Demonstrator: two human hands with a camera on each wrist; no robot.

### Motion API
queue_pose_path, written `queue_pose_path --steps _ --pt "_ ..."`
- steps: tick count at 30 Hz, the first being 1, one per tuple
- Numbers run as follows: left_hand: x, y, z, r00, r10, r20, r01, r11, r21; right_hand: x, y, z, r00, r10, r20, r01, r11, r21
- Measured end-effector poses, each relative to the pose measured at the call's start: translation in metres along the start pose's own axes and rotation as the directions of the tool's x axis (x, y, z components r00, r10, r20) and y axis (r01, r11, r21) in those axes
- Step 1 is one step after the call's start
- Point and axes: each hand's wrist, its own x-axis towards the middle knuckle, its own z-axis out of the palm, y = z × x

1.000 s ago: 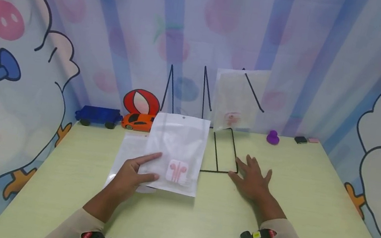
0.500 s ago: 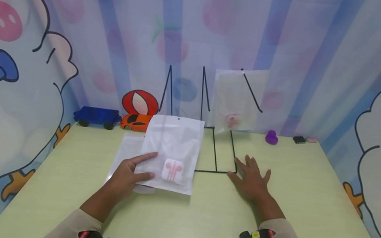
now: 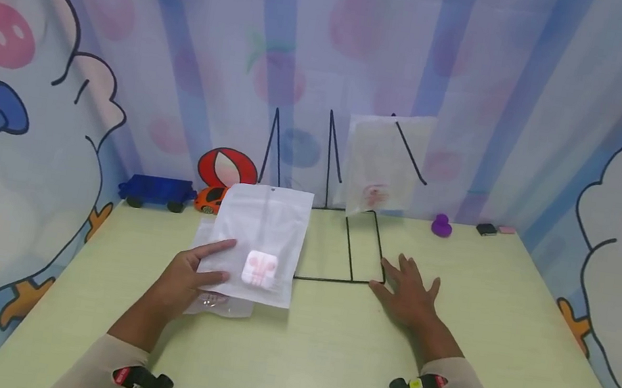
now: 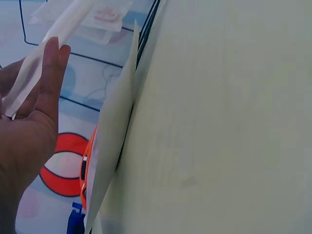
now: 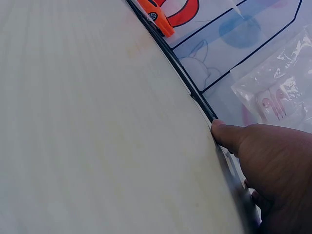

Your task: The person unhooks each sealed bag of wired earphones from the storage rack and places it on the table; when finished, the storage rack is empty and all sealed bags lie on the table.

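Earphone packet [image 3: 258, 246], a white pouch with pink earphones showing through its lower part, sits left of centre in the head view, lifted off the counter [image 3: 324, 355] at a tilt. The left hand [image 3: 186, 276] holds it by the lower left edge, thumb on top and fingers beneath; this grip is closed on the packet. A second flat packet [image 3: 212, 299] lies on the counter directly under it. To the right stands a black wire rack [image 3: 347, 252], its base frame on the counter and its prongs rising at the back; one further packet [image 3: 383, 164] leans in the right-hand slot. The right hand [image 3: 407, 294] rests flat, fingers spread, touching the rack's front right corner. Judged step: packet picked up, rack steadied, placing not yet done. The next move would call for standing the packet upright between free prongs.
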Motion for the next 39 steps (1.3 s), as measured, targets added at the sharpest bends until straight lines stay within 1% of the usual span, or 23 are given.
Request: queue_pose_path --steps 5,12,19,24,26,31,39 --pt "0.003 -0.002 -0.016 1.0 -0.024 -0.015 0.024 0.999 0.046 0.0 0.002 0.0 1.0 0.003 0.008 -0.003 1.0 -0.005" --pt "0.004 -0.01 -0.041 1.0 -0.011 -0.006 0.012 0.995 0.103 0.003 0.004 0.001 1.0 0.006 0.008 -0.006 1.0 -0.009" --pt "0.006 -0.017 -0.058 1.0 0.024 0.019 -0.025 0.997 0.066 0.003 0.003 -0.001 1.0 0.012 0.008 -0.012 1.0 -0.014" --pt "0.005 -0.03 -0.072 0.995 0.064 0.078 -0.064 0.998 -0.012 0.002 0.002 -0.001 1.0 0.011 0.014 -0.011 1.0 -0.018" --pt "0.003 -0.034 -0.078 0.993 0.078 0.092 -0.075 0.997 -0.036 0.003 0.003 0.0 1.0 0.01 0.017 -0.01 1.0 -0.022" --pt "0.0 -0.042 -0.097 0.992 0.097 0.075 -0.094 0.995 -0.046 0.004 0.003 0.002 1.0 0.016 0.015 -0.016 1.0 -0.025" --pt "-0.007 -0.052 -0.13 0.986 0.132 0.098 -0.12 0.986 -0.12 0.003 0.002 0.001 1.0 0.017 0.017 -0.017 1.0 -0.02"
